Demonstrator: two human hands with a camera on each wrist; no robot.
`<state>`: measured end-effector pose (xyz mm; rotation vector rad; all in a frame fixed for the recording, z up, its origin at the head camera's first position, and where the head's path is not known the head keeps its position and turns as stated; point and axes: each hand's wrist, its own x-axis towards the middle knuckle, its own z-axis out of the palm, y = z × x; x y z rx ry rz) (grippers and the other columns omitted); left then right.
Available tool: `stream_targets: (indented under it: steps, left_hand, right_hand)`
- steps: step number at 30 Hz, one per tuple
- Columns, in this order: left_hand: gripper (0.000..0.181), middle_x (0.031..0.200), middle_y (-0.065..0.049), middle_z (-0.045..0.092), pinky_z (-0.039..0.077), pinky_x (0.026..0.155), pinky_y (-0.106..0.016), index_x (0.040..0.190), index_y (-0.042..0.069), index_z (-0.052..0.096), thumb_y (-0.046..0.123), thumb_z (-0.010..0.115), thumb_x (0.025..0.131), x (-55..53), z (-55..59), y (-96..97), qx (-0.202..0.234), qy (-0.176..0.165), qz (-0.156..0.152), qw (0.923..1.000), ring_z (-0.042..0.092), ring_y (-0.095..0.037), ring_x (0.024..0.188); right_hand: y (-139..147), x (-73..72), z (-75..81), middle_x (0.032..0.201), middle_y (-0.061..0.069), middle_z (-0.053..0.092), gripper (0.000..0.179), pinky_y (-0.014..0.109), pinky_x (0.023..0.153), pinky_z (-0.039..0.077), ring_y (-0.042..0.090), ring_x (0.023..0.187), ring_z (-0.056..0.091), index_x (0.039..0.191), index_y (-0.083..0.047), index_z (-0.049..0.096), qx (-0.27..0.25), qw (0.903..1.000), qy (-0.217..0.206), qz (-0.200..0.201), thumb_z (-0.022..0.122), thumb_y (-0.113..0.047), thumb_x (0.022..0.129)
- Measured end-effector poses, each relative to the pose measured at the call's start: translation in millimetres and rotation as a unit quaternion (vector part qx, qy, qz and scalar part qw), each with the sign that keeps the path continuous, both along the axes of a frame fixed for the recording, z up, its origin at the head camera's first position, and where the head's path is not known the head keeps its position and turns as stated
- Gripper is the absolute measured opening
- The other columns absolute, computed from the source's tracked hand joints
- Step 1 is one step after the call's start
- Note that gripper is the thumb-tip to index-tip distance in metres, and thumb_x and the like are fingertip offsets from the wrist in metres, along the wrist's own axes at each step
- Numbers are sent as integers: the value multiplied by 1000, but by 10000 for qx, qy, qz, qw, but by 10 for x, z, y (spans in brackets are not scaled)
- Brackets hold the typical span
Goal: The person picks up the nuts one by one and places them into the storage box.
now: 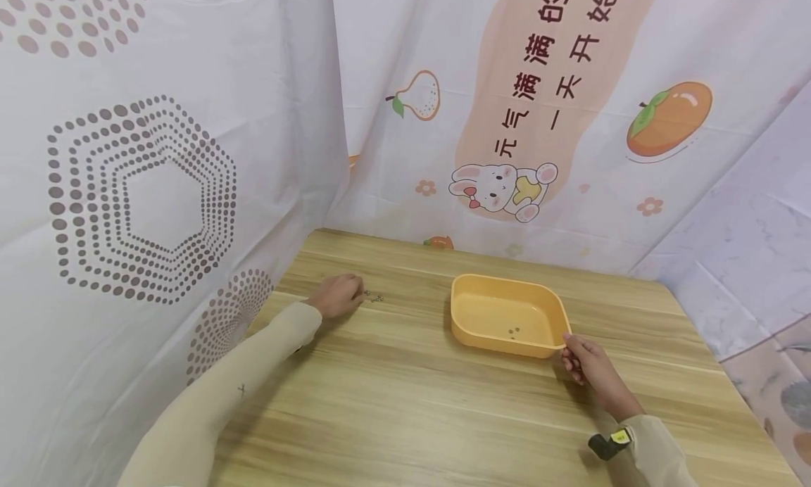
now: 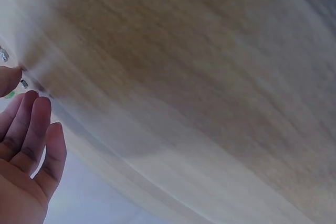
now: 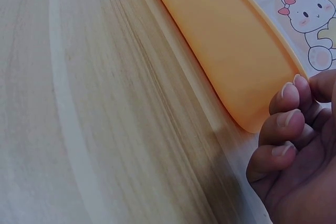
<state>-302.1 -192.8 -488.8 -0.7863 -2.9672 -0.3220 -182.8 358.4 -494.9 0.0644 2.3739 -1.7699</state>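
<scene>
On the left part of the table, my left hand (image 1: 338, 295) reaches down with its fingers bent loosely, right beside several small metal pieces that look like nuts (image 1: 376, 299). The left wrist view shows the thumb and fingertips apart, with one small metal piece (image 2: 24, 83) in the gap between them. A yellow-orange plastic tray (image 1: 465, 336) stands right of centre, a few similar small pieces (image 1: 512, 331) on its floor. My right hand (image 1: 591, 367) pinches the tray's near right corner between thumb and index finger, its other fingers curled below the rim (image 3: 294, 61).
The wood-grain table (image 1: 405, 409) ends at a printed curtain (image 1: 393, 184) behind. Another white curtain (image 1: 266, 121) hangs close along the left side, near the left arm. A black device with a yellow label (image 1: 611, 443) sits at the right wrist.
</scene>
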Motion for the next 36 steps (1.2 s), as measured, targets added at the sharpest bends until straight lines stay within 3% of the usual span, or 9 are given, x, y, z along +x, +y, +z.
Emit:
stream_targets:
  steps: [22, 36]
  left_hand:
    - [15, 102, -3, 71, 58, 80, -37, 107, 7, 71, 20, 66, 102, -46, -10, 65, -144, -126, 5, 9998, 68, -19, 92]
    - [13, 95, -1, 69, 57, 73, -32, 101, 7, 69, 20, 69, 101, -105, -8, 94, -173, -286, -33, 9994, 64, -14, 82]
  right_hand:
    - [-11, 0, -17, 69, -2, 53, 52, 25, 48, 38, 10, 54, 44, 90, -2, 54, -11, 10000, -64, -14, 42, -48, 110]
    - [-22, 6, 9, 69, -3, 53, 51, 24, 48, 38, 9, 54, 43, 90, -2, 54, -39, 10000, -4, 10, 41, -47, 110]
